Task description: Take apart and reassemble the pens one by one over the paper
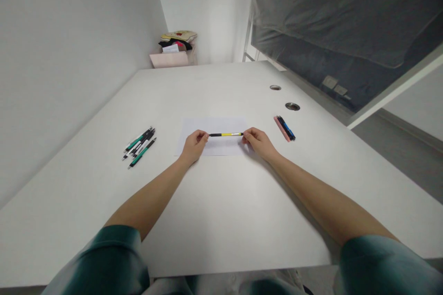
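Counter [235, 221], bearing a white paper sheet [218, 146] midway between its left and right edges; left hand [194, 145] and right hand [259, 142], over the sheet's sides; ballpoint pile [141, 144] toward the left edge; yellow-and-black pen [226, 134], pinched at both ends by the hands, parallel to the near edge.

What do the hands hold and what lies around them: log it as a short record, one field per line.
Left hand: pinching the black end of the yellow-and-black pen
Right hand: pinching the pen's other end
Pen pose: held crosswise over the white paper; contact with it unclear
Left of paper: loose pile of pens, some green; exact count unclear
Right of paper: pink stick-like item beside blue and black pens
Surface: white table
Far end: pink box with things piled on it
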`<state>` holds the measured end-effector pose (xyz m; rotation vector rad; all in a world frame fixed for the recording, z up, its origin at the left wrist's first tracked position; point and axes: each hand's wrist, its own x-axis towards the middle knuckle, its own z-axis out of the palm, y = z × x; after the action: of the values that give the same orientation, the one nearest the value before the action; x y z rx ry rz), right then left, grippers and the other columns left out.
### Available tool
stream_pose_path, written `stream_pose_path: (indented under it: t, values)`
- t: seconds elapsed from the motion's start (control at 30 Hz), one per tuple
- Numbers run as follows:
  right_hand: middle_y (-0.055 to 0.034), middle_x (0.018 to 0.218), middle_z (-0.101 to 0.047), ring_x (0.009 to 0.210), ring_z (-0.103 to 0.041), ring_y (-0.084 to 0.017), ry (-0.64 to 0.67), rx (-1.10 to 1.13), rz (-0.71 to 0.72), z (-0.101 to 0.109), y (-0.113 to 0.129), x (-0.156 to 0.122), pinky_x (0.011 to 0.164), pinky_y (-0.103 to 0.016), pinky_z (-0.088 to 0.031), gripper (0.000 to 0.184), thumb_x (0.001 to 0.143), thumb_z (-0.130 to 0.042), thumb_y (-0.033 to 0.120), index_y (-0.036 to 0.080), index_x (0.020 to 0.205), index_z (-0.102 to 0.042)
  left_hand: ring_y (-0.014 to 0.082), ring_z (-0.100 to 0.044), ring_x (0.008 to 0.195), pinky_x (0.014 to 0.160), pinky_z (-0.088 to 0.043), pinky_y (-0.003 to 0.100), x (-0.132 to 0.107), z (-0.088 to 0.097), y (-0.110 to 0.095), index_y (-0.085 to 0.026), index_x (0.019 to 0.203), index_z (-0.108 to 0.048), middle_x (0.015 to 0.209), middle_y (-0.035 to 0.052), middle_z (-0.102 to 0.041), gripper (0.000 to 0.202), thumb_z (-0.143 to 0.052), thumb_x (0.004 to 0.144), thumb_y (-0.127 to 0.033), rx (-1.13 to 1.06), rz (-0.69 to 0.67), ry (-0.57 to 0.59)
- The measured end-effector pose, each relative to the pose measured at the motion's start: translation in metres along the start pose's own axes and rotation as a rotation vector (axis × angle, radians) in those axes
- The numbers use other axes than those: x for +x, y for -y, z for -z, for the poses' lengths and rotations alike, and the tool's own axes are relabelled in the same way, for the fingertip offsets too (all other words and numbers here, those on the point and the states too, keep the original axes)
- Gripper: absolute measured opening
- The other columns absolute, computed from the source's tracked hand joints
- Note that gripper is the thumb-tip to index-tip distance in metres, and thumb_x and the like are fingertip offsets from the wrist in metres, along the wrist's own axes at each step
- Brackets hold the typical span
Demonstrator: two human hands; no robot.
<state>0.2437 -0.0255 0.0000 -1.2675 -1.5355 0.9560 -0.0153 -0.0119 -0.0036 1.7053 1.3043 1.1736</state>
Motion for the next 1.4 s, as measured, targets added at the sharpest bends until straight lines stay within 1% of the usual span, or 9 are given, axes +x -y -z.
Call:
stream_pose_path:
  t: [0.1, 0.2, 0.33, 0.47, 0.53, 0.63, 0.83, 1.1, 1.4]
  values:
    - [-0.0033, 0.075, -0.066, 0.073, -0.060, -0.018, 0.012, 0.108, -0.010, -0.001, -0.007, 0.003, 0.071, -0.032, -0.046, 0.024, 0.073, -0.063, 0.043, 0.022, 0.082, -0.055, 0.0148, -0.060, 0.072, 0.071, -0.050, 0.029, -0.002, -0.002, 0.000, -0.017, 0.085, -0.060, 0.077, 0.0023, -0.065, 0.016, -0.058, 0.081, -0.033, -0.005, -0.038, 0.012]
    - [-0.0019, 0.079, -0.064, 0.071, -0.059, -0.016, -0.019, 0.091, 0.052, -0.003, -0.015, 0.005, 0.068, -0.031, -0.046, 0.025, 0.070, -0.063, 0.037, 0.022, 0.087, -0.052, 0.0146, -0.062, 0.074, 0.072, -0.052, 0.029, -0.004, -0.003, -0.002, -0.017, 0.088, -0.060, 0.082, 0.0031, -0.067, 0.011, -0.058, 0.081, -0.025, 0.071, -0.124, 0.026]
    - [-0.0043, 0.092, -0.064, 0.069, -0.056, -0.015, 0.017, -0.191, 0.239, -0.007, -0.014, -0.001, 0.065, -0.030, -0.046, 0.031, 0.077, -0.057, 0.027, 0.021, 0.108, -0.054, 0.0144, -0.062, 0.074, 0.072, -0.053, 0.030, -0.010, -0.004, -0.007, -0.017, 0.091, -0.061, 0.087, 0.0044, -0.067, 0.010, -0.055, 0.083, -0.018, 0.241, -0.321, 0.062]
    - [-0.0095, 0.094, -0.066, 0.085, -0.059, -0.021, 0.093, -0.542, 0.482, -0.010, -0.001, -0.009, 0.079, -0.035, -0.046, 0.022, 0.088, -0.048, 0.023, 0.019, 0.104, -0.061, 0.0155, -0.062, 0.079, 0.077, -0.052, 0.031, -0.014, -0.005, -0.012, -0.017, 0.093, -0.060, 0.088, 0.0056, -0.065, 0.010, -0.052, 0.086, -0.017, 0.346, -0.488, 0.091]
    - [-0.0108, 0.092, -0.066, 0.089, -0.059, -0.023, 0.112, -0.671, 0.540, -0.010, 0.006, -0.011, 0.081, -0.036, -0.045, 0.023, 0.091, -0.045, 0.023, 0.017, 0.103, -0.063, 0.0161, -0.061, 0.079, 0.077, -0.052, 0.032, -0.015, -0.006, -0.014, -0.017, 0.094, -0.059, 0.088, 0.0059, -0.064, 0.010, -0.050, 0.090, -0.020, 0.381, -0.532, 0.103]
    - [-0.0118, 0.093, -0.067, 0.086, -0.059, -0.022, 0.147, -0.790, 0.551, -0.009, 0.012, -0.012, 0.079, -0.034, -0.044, 0.029, 0.095, -0.041, 0.026, 0.015, 0.107, -0.064, 0.0176, -0.058, 0.080, 0.078, -0.050, 0.034, -0.015, -0.007, -0.014, -0.017, 0.093, -0.058, 0.086, 0.0065, -0.062, 0.014, -0.046, 0.094, -0.024, 0.451, -0.579, 0.138]
    - [-0.0104, 0.093, -0.068, 0.083, -0.060, -0.020, 0.232, -0.922, 0.466, -0.011, 0.020, -0.014, 0.073, -0.030, -0.040, 0.032, 0.098, -0.037, 0.031, 0.016, 0.103, -0.065, 0.0197, -0.053, 0.081, 0.077, -0.047, 0.036, -0.014, -0.008, -0.016, -0.018, 0.091, -0.055, 0.086, 0.0074, -0.058, 0.025, -0.033, 0.099, -0.028, 0.552, -0.564, 0.193]
    - [-0.0110, 0.098, -0.069, 0.086, -0.062, -0.020, 0.286, -0.961, 0.406, -0.012, 0.023, -0.014, 0.073, -0.030, -0.040, 0.035, 0.100, -0.034, 0.030, 0.016, 0.106, -0.064, 0.0192, -0.052, 0.079, 0.076, -0.045, 0.035, -0.012, -0.007, -0.019, -0.020, 0.085, -0.051, 0.081, 0.0055, -0.056, 0.030, -0.028, 0.100, -0.031, 0.516, -0.467, 0.258]
    - [-0.0112, 0.091, -0.067, 0.081, -0.058, -0.021, 0.231, -0.899, 0.507, -0.013, 0.017, -0.012, 0.072, -0.032, -0.039, 0.029, 0.098, -0.040, 0.029, 0.016, 0.101, -0.065, 0.0183, -0.051, 0.068, 0.069, -0.042, 0.033, -0.012, -0.009, -0.018, -0.021, 0.072, -0.046, 0.068, 0.0021, -0.052, 0.037, -0.026, 0.100, -0.035, 0.510, -0.372, 0.247]
